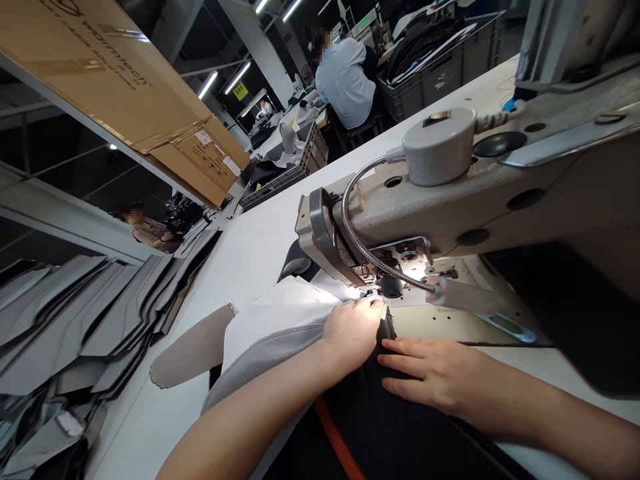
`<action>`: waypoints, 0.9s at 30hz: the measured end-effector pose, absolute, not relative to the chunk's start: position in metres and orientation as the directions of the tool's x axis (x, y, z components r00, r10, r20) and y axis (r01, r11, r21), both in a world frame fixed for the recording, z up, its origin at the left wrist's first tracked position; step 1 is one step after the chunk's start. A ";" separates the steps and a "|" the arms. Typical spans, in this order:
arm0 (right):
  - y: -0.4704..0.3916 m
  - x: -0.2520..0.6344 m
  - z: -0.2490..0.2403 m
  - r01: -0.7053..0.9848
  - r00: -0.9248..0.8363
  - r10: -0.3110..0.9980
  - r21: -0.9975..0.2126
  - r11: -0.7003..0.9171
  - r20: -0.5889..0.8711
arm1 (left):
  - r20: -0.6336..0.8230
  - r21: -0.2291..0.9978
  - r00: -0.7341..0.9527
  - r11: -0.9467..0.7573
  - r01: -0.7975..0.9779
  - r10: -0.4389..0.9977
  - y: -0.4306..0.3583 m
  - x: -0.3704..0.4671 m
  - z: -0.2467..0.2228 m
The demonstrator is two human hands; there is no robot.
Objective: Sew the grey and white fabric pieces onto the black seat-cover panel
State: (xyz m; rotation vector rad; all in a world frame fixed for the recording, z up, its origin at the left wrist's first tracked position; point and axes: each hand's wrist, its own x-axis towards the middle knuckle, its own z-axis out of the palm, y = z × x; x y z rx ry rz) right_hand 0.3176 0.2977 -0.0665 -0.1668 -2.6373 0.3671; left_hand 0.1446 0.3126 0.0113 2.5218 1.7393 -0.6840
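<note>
A sewing machine (pixel 380 213) stands in front of me, its small lamp lighting the needle area. Under its head lies a grey fabric piece (pixel 280 340) with a white layer (pixel 280 300), joined by a black fabric (pixel 380 400) nearer to me. My left hand (pixel 353 333) is close by the presser foot, fingers bent and closed on the fabric edge; its fingertips are partly hidden. Flat on the black fabric, just right of that edge, rests my right hand (pixel 435 373) with its fingers apart. An orange strip (pixel 337 437) runs across the black fabric below my left wrist.
Stacked grey panels (pixel 125 313) line the left side. A loose grey piece (pixel 193 347) lies on the white table (pixel 240 260). A blue thread snipper (pixel 507 328) sits right of the needle. Behind are a cardboard box (pixel 125 87), crates (pixel 440 73) and a seated person (pixel 347 80).
</note>
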 end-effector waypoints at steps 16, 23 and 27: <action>0.304 0.324 -0.069 0.080 -0.846 0.197 -0.248 0.966 0.495 | -0.529 -0.055 0.260 -0.338 0.939 0.808 0.297 0.138 0.037; 0.293 0.316 -0.074 0.196 -0.800 0.208 -0.082 0.977 0.563 | -0.457 0.450 0.458 -0.246 0.859 0.763 0.316 0.116 0.046; 0.294 0.315 -0.073 0.203 -0.789 0.228 -0.108 0.973 0.570 | -0.598 0.041 0.226 -0.252 0.967 0.769 0.302 0.128 0.032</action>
